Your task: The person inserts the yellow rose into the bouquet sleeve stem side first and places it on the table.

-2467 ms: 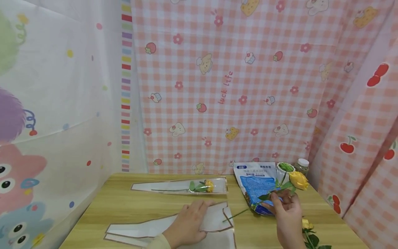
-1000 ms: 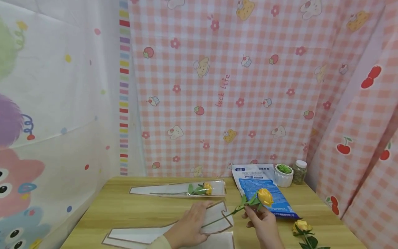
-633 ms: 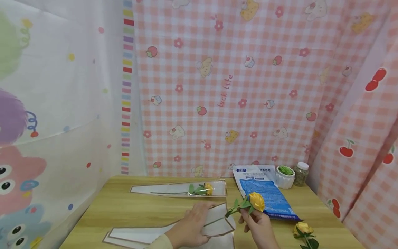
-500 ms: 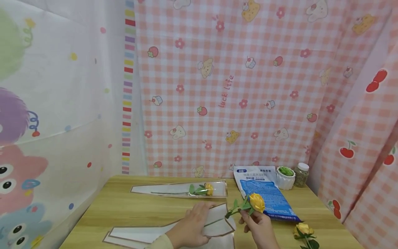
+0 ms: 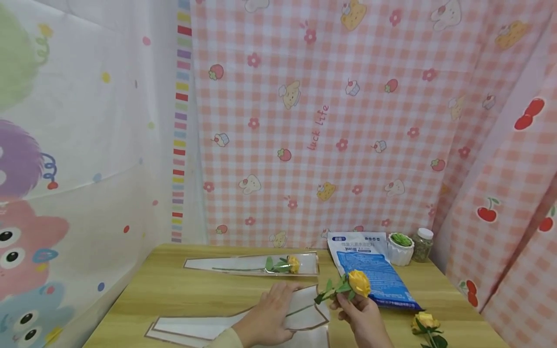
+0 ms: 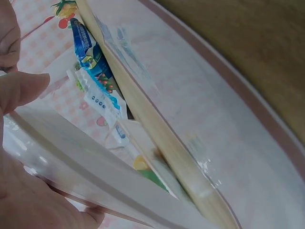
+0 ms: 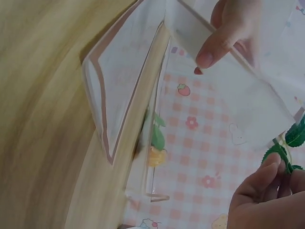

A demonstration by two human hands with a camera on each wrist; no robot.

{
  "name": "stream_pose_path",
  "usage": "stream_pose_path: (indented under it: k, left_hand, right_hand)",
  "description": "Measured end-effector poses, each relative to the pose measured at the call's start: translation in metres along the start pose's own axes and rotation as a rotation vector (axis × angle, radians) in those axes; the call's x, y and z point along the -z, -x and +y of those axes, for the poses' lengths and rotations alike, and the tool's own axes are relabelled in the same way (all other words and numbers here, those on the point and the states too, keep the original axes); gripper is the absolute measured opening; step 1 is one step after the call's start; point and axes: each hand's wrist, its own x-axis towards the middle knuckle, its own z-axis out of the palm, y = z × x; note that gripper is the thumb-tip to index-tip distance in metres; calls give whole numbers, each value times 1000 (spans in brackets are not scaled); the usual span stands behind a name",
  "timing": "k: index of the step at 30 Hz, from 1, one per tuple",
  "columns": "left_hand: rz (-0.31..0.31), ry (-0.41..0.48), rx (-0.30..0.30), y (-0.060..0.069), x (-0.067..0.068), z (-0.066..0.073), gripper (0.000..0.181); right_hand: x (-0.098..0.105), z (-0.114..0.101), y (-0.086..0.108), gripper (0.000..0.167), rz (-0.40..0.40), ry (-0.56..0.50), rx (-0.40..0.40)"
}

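Observation:
My right hand (image 5: 362,316) pinches a yellow rose (image 5: 359,282) by its stem just under the bloom. The rose's lower stem lies within the open end of a white, brown-edged sleeve (image 5: 304,316). My left hand (image 5: 269,314) holds that sleeve near its wide end; its thumb shows beside the film in the left wrist view. In the right wrist view, my right hand's fingers (image 7: 271,179) grip the stem by green leaves (image 7: 296,133). Another flat sleeve (image 5: 313,337) lies beneath the held one.
Farther back lies a sleeve (image 5: 243,264) with a yellow rose inside. A blue and white bag (image 5: 374,270), a potted succulent (image 5: 400,250) and a lidded jar (image 5: 422,245) stand at the back right. Another yellow rose (image 5: 425,323) lies at the right on the wooden table (image 5: 209,292).
My right hand has moved left with the rose, and its stem has slid into the sleeve. Over the last half second both hands have barely moved. My left hand has kept its place.

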Motion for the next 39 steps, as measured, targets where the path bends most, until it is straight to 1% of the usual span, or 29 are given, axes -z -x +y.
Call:
stream_pose_path:
  k: [3, 6, 9, 12, 13, 15, 17, 18, 21, 22, 25, 28, 32, 33, 34, 36, 39]
  left_hand:
    - [-4, 5, 9, 0, 0, 0, 95]
    - [-1, 13, 12, 1, 1, 2, 95]
    - [5, 12, 14, 1, 2, 3, 96]
    - [9, 15, 22, 0, 3, 3, 95]
    - [13, 13, 25, 0, 2, 2, 94]
    - [20, 12, 31, -1, 2, 2, 93]
    - [27, 3, 34, -1, 0, 2, 91]
    - [28, -1, 37, -1, 0, 2, 91]
    - [18, -12, 51, -1, 0, 2, 94]
    - [14, -22, 54, 0, 0, 2, 96]
    - [3, -55, 54, 1, -1, 1, 100]
    - [1, -86, 50, 1, -2, -2, 100]
    - [-6, -113, 60, 1, 1, -5, 98]
    - [-5, -124, 60, 1, 2, -6, 98]
    - [-5, -139, 60, 1, 3, -6, 97]
    - [-4, -162, 57, 2, 5, -7, 97]
    - [-14, -186, 56, 5, 7, -9, 97]
  right_hand:
    - [0, 1, -3, 11, 10, 14, 2]
    - [1, 2, -4, 13, 15, 6, -5]
    - [0, 2, -3, 14, 7, -21, -10]
    - [0, 2, -3, 8, 2, -60, -9]
    - [0, 1, -2, 9, -1, -68, -4]
    - [0, -1, -2, 23, -7, -81, 7]
    - [0, -4, -2, 39, -21, -91, 31]
    - [1, -4, -3, 49, -29, -81, 44]
    - [5, -6, -5, 75, -41, -26, 89]
    - [7, -6, -6, 81, -43, 26, 101]
    - [13, -6, -7, 90, -55, 196, 126]
    - [17, -6, -8, 88, -92, 336, 130]
    - [25, -8, -12, 93, -169, 439, 98]
    - [27, -9, -13, 92, -189, 456, 88]
    - [32, -8, -16, 90, -227, 498, 81]
    - [36, -7, -18, 88, -233, 503, 56]
    - [37, -7, -17, 80, -196, 441, 3]
